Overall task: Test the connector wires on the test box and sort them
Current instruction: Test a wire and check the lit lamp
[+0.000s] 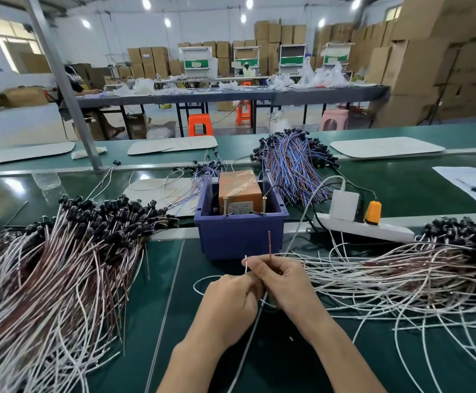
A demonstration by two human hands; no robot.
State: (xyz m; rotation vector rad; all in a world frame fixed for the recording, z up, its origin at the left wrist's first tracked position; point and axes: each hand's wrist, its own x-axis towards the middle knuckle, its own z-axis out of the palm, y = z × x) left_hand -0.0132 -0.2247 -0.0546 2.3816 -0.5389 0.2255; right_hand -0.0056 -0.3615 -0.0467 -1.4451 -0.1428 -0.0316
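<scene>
A: You have one connector wire up in front of you, just short of the blue plastic bin. Your right hand pinches its two loose ends. The thin brown lead stands upright above your fingers, and the thin white lead pokes up beside your index fingertip.

B: Your left hand is curled round the same wire lower down, touching your right hand. The white strand runs on toward you over the dark green bench mat.

A: The test box, an orange-brown block wrapped in clear film, sits inside that bin. Its front carries a pale label with small print, too small to read.

B: Two brass screws stand upright at the bin's front rim, one on each side of that label.

A: To your left lies a thick heap of white and brown wires with black connector heads. To your right is a looser heap of the same kind.

B: Behind the bin you have a bundle of blue and red wires. Right of the bin, a long white power strip holds a white adapter and an orange plug.
</scene>
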